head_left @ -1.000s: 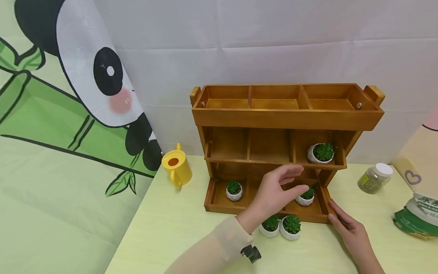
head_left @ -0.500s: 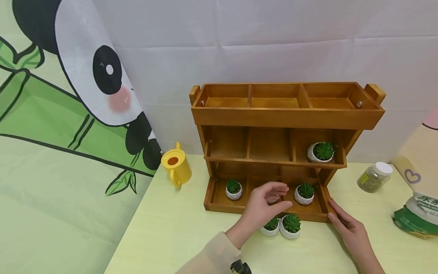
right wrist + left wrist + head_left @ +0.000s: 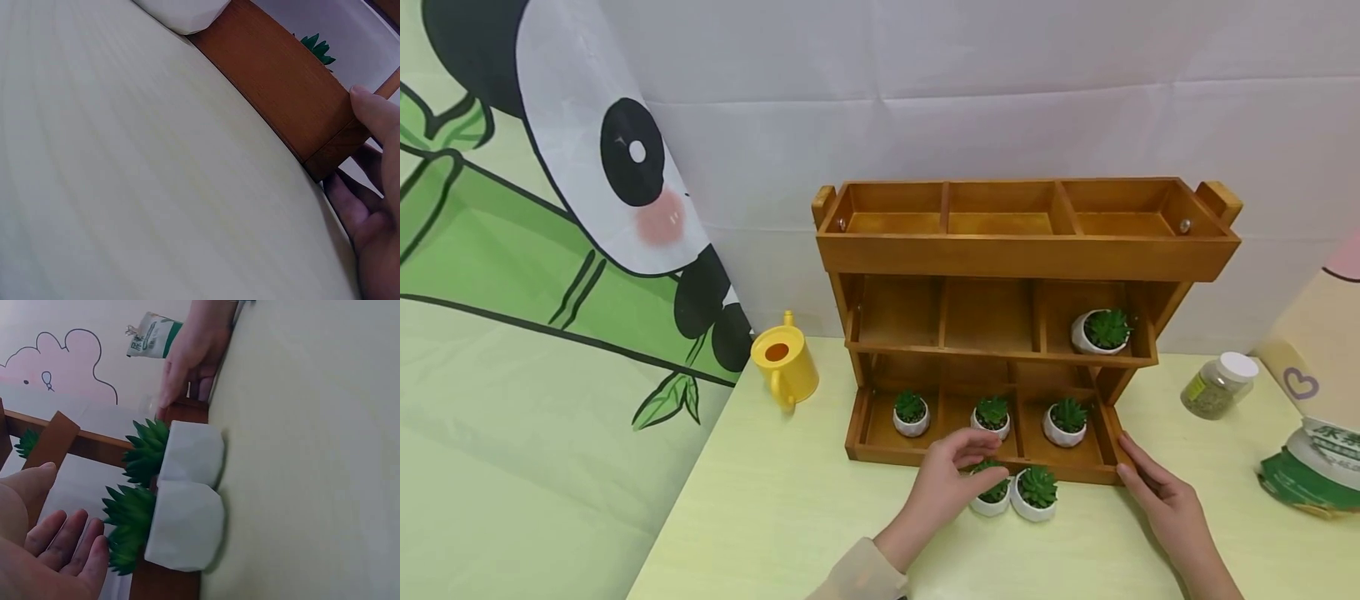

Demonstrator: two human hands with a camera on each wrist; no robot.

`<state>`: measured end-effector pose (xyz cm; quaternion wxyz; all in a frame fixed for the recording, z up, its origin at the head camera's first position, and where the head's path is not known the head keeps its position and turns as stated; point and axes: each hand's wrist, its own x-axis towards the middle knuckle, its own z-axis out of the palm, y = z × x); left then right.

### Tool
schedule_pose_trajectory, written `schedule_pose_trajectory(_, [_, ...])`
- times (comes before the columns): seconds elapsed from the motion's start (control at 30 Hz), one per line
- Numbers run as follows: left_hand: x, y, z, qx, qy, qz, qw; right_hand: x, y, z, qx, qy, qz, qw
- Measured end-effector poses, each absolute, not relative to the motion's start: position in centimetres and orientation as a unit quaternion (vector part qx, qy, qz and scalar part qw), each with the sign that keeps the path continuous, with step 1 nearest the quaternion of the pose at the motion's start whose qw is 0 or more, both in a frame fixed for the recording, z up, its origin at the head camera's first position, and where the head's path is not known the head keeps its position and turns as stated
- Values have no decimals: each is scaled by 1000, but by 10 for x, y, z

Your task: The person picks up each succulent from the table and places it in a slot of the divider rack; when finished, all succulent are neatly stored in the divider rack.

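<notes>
In the head view my left hand (image 3: 942, 492), thumb apart from its fingers, is beside two potted succulents standing in front of the wooden shelf (image 3: 1026, 257). The left succulent (image 3: 990, 497) is partly behind the thumb; the right succulent (image 3: 1036, 493) touches its neighbour. Nothing lies between the fingers in the left wrist view, where the palm (image 3: 37, 569) faces the plants. My right hand (image 3: 1172, 508) holds the front right corner of the shelf's bottom tier, thumb at the front board (image 3: 275, 75) and fingers along the side.
Bottom-tier compartments hold a left succulent (image 3: 912, 414), a middle succulent (image 3: 992, 414) and a right succulent (image 3: 1065, 422). Another succulent (image 3: 1102, 332) sits on the middle tier. A yellow watering can (image 3: 796, 367) stands left; a jar (image 3: 1217, 387) and a green-white bag (image 3: 1311, 471) are right.
My left hand has drawn back left and toward the front edge, from over the bottom tier to the front plants. The middle succulent has come into view. My right hand stays at the corner.
</notes>
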<state>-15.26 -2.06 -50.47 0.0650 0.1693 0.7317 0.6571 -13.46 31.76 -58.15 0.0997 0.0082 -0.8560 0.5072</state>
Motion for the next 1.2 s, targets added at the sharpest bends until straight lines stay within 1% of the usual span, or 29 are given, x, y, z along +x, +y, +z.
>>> schedule_pose_trajectory(0.23, [-145,-33,-520,146,743,651,47,-136,318,-582,-5,-855,510,94])
schedule_pose_trajectory(0.53, [-136,-43,-540,141,769,623,26,-135,318,-581,-4,-855,511,94])
schedule_pose_trajectory(0.8, [-132,-38,-552,132,799,587,13,-135,318,-582,-9,-854,512,87])
schedule_pose_trajectory(0.97, [-130,-33,-553,121,810,574,3,-136,318,-583,-8,-854,512,90])
schedule_pose_trajectory(1.2, [-131,-25,-555,131,832,538,-5,-136,319,-582,-13,-857,507,87])
